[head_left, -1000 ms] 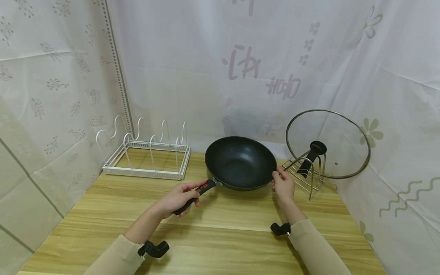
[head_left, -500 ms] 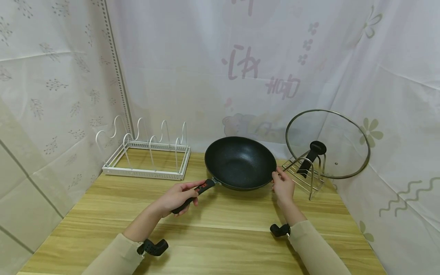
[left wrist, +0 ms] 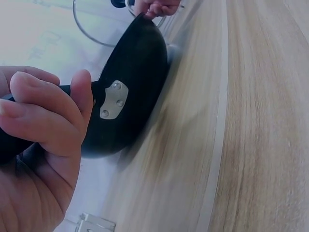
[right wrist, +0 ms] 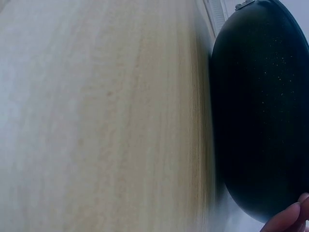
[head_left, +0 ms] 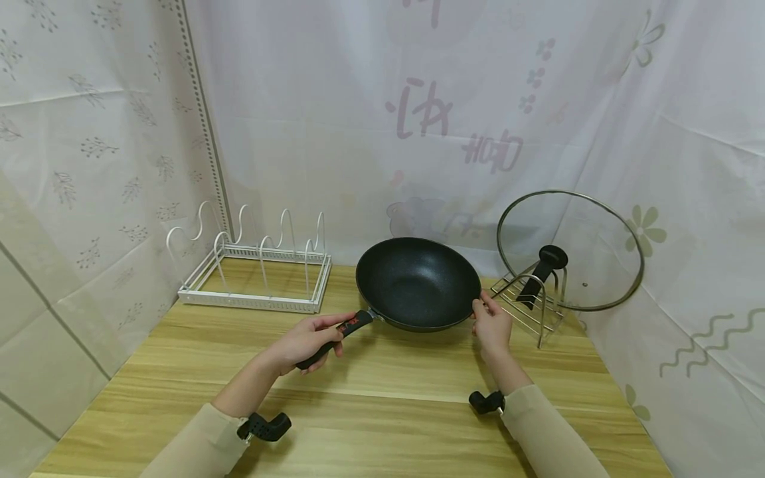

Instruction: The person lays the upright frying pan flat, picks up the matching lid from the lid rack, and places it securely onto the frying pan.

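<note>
By the left hand, fingers curled, a black handle is gripped; its red characters cannot be read. The wok is held near the table's back, below illegible pink lettering, its right rim pinched by the right hand.

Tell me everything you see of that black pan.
The black pan is round and deep, its dark inside looking empty and facing up. A metal bracket with three rivets joins its black handle, which bears red marking. Pale specks dot the outer wall. It is between the white rack and wire stand; whether it touches the table is unclear. The person's left grip holds the handle, the right grip pinches the rim.
</note>
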The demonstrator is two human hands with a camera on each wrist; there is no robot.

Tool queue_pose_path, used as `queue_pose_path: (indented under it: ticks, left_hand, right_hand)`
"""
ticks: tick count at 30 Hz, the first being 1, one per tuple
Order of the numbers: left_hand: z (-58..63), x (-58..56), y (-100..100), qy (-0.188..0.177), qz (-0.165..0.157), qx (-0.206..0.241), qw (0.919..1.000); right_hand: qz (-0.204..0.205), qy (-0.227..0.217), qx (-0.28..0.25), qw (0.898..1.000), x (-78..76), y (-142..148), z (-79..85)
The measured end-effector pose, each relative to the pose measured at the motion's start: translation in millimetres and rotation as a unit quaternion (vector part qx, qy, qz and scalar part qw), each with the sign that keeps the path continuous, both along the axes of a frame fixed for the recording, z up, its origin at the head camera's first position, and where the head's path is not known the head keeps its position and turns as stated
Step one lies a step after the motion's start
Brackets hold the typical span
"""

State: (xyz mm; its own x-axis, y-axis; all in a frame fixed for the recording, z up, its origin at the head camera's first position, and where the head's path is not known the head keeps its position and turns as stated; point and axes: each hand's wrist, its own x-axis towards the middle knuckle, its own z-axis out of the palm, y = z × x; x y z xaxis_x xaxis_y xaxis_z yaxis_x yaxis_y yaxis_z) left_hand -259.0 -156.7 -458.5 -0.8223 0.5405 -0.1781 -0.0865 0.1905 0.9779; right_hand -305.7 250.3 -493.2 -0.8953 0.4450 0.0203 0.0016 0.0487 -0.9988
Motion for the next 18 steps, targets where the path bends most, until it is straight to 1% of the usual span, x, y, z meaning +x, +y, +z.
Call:
queue_pose_path:
  ticks: [6,14,18]
  left_hand:
    - [0.3,-2.7,-1.2,0.0,-0.002,-0.005,1.0]
    - [-0.6,-5.3,-4.0,-0.004,0.0,-0.012,0.9999]
    - [0.9,-5.2,-5.1,-0.002,0.001,-0.014,0.9999]
  right_hand:
    - [-0.001,0.005,0.001,1.0,0.1,-0.4,-1.2]
    - [0.014,0.009,0.003,1.0,1.3,0.7,-1.8]
    - [0.018,0.01,-0.002,1.0,-0.2,1.3,-2.6]
